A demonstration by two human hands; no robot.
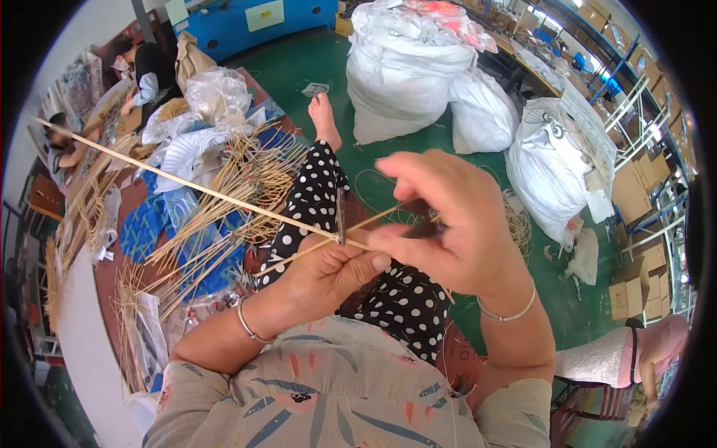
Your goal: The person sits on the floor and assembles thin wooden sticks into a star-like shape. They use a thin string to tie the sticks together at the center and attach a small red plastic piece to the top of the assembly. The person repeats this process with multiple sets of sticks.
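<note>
My left hand (328,272) is closed in a pinch above my lap, holding a long pale cane strip (202,187) that slants away to the far left. A thinner cane (299,254) crosses it at the fingers. A narrow dark metal piece (341,216) stands upright at the crossing; its kind is unclear. Right beside it, my right hand (463,216) is blurred, with the thumb near the strip's end and the forefinger raised. Something dark shows between its fingers, too smeared to name.
A large heap of bent canes (246,179) lies on blue cloth and plastic to the left. Bulging white sacks (403,75) stand ahead on the green floor (403,164). Two people work at the far left, another person (635,347) at the right. Shelving and cardboard boxes (638,187) line the right.
</note>
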